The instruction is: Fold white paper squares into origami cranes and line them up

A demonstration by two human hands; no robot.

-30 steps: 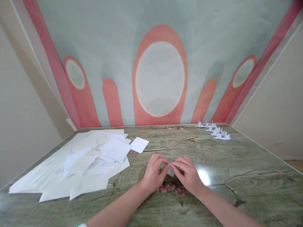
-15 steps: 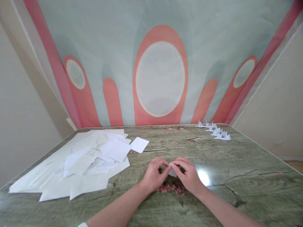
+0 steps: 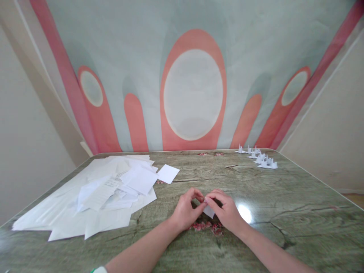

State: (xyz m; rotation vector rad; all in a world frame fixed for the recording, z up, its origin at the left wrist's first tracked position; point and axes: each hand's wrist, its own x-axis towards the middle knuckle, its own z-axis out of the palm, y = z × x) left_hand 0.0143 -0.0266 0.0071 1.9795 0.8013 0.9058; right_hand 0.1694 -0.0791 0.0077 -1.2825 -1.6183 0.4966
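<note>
A heap of white paper [image 3: 95, 193] spreads over the counter [image 3: 298, 189], well to the left of a small folded piece [image 3: 209, 212] gripped by two hands; its visible sheets lie mostly flat. A square sheet [image 3: 168, 174], apparently yet to be folded, lies beyond the folded piece and to its left. The left hand [image 3: 184, 211] pinches the piece from its left side, fingertips close to those of the right hand [image 3: 226, 211], which pinches it from the right. Its folding looks unfinished. Beyond it, far to the right, stand several paper figures [image 3: 260, 158], seemingly complete.
</note>
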